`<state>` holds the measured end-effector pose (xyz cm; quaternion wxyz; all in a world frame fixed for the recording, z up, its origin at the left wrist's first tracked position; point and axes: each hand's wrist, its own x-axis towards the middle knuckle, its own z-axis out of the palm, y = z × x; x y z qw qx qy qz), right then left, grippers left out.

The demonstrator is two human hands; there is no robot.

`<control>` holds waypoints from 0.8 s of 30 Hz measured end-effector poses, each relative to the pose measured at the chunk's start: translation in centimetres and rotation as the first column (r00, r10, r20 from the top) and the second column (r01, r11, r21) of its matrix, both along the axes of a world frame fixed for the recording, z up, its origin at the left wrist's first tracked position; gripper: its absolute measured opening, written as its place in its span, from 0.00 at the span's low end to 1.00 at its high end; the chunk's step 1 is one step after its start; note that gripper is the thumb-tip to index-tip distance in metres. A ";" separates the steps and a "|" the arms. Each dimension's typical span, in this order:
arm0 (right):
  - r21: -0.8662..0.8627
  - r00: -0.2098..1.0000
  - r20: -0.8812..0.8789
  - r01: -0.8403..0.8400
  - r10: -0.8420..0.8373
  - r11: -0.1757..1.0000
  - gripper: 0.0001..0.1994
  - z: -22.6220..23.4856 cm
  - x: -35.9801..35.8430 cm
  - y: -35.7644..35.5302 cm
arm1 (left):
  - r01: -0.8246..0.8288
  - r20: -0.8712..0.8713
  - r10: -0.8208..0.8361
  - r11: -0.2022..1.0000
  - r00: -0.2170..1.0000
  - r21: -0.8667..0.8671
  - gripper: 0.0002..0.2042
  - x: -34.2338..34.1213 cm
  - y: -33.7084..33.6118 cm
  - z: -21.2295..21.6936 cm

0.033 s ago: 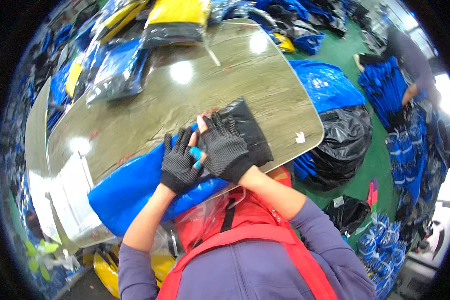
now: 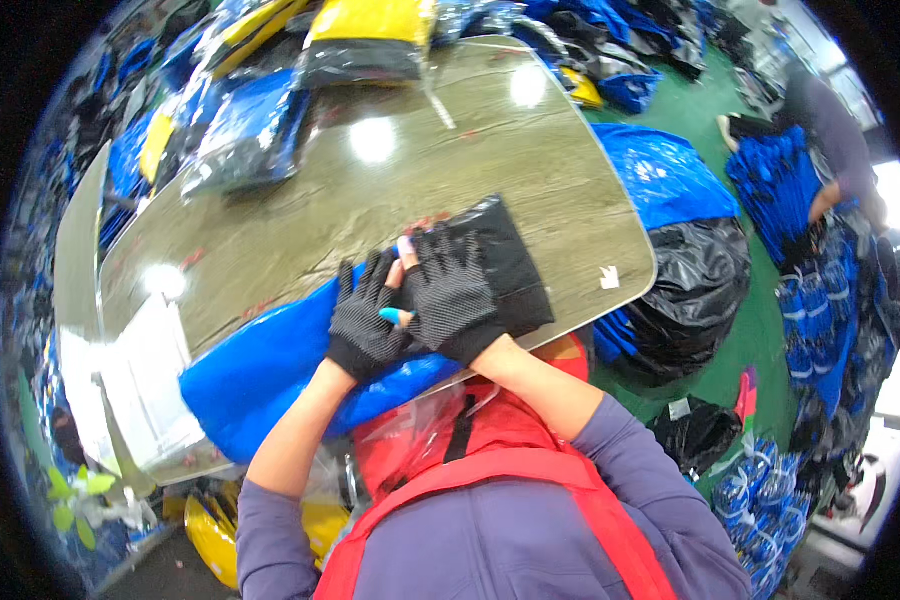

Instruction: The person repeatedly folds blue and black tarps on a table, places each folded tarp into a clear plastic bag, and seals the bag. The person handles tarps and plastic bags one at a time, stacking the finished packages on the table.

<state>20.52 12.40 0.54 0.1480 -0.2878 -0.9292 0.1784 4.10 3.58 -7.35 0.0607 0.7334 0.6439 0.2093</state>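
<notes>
Pressing flat, fingers spread: L hand (image 2: pixel 365 320) & R hand (image 2: pixel 455 295) on black packet (image 2: pixel 510 265), prob. bagged clothing.

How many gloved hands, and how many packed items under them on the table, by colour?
Gloved hands: 2, left hand and right hand
Black bagged package: 1, under the right hand
Blue bagged package: 1, under the left hand
Total: 4

— What sort of place is this looking like?
— A garment packing workshop: bagged blue and yellow clothes (image 2: pixel 240 135) are piling around a worktable (image 2: pixel 530 160), and bundles (image 2: pixel 805 300) are crowding the green floor (image 2: pixel 760 330).
</notes>
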 end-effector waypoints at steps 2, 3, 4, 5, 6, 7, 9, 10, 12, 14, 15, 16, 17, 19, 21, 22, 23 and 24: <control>0.106 0.995 0.097 -0.039 0.029 0.994 0.38 -0.8 -0.4 0.1 | 0.046 0.047 -0.041 0.991 0.998 -0.124 0.36 -2.1 -2.3 1.8; 0.138 0.985 0.172 -0.056 0.032 0.989 0.37 -1.4 -0.4 0.2 | 0.112 0.066 -0.104 0.985 0.992 -0.131 0.36 -3.6 -4.0 3.0; 0.181 0.995 0.093 -0.045 0.028 0.982 0.36 -1.9 -0.2 0.5 | -0.009 -0.104 -0.018 0.969 0.994 -0.248 0.37 -5.4 -6.5 4.0; 0.170 0.991 0.128 0.005 -0.027 0.985 0.35 -2.5 0.0 0.7 | -0.105 -0.337 0.021 0.967 0.941 -0.233 0.38 -7.4 -9.6 4.8; 0.225 0.994 0.100 0.009 -0.032 0.974 0.34 -2.8 -0.1 0.8 | -0.343 -0.402 0.261 0.927 0.878 -0.149 0.39 -9.5 -12.7 5.0; 0.234 0.999 0.038 0.015 -0.024 0.972 0.33 -3.1 -0.2 0.7 | -0.595 -0.473 0.517 0.804 0.713 -0.019 0.40 -11.3 -15.6 4.6; 0.308 0.994 0.090 0.035 -0.066 0.951 0.33 -3.4 -1.6 -0.5 | -0.912 -0.617 0.714 0.411 0.330 -0.011 0.43 -14.0 -20.1 2.4; 0.292 0.998 0.056 0.022 -0.040 0.956 0.34 -3.5 -2.9 -1.6 | -0.891 -0.469 0.781 0.452 0.412 -0.029 0.43 -15.0 -21.8 1.4; 0.187 0.982 0.158 -0.128 0.098 0.974 0.33 -3.7 -6.0 -4.6 | -0.866 -0.312 0.815 0.497 0.489 -0.060 0.43 -16.1 -23.9 0.3; 0.058 0.953 0.189 -0.250 0.235 0.967 0.33 -3.9 -8.3 -6.2 | -0.902 -0.064 0.904 0.412 0.422 -0.130 0.40 -16.2 -24.7 0.6; 0.126 0.960 0.234 -0.184 0.151 0.975 0.33 -4.1 -9.1 -6.5 | -0.848 0.212 0.879 0.471 0.428 -0.244 0.38 -16.1 -24.9 1.0; 0.147 0.956 0.276 -0.147 0.102 0.978 0.33 -4.3 -9.9 -6.4 | -0.739 0.522 0.815 0.511 0.254 -0.439 0.34 -15.9 -24.9 2.0; 0.180 0.931 0.364 -0.104 0.032 0.978 0.33 -4.6 -10.3 -6.0 | -0.619 0.805 0.591 0.651 0.050 -0.439 0.31 -15.7 -25.0 2.7; 0.298 0.964 0.264 -0.041 -0.041 0.954 0.32 -5.3 -10.4 -4.9 | -0.500 0.861 0.508 0.756 0.039 -0.423 0.31 -15.4 -25.0 3.9; 0.241 0.978 0.202 -0.101 0.052 0.965 0.32 -6.0 -10.1 -3.9 | -0.523 0.797 0.595 0.651 -0.099 -0.551 0.31 -15.5 -25.1 4.2; 0.215 0.967 0.247 -0.110 0.055 0.970 0.32 -6.3 -9.9 -3.6 | -0.509 0.820 0.540 0.659 -0.191 -0.553 0.29 -15.6 -25.1 4.0; 0.217 0.975 0.206 -0.122 0.077 0.968 0.33 -6.6 -9.8 -3.4 | -0.469 0.850 0.458 0.710 -0.259 -0.526 0.26 -16.0 -25.0 3.7; 0.236 0.986 0.124 -0.138 0.111 0.962 0.33 -6.7 -9.6 -3.4 | -0.505 0.831 0.522 0.674 -0.191 -0.539 0.26 -16.2 -25.0 3.4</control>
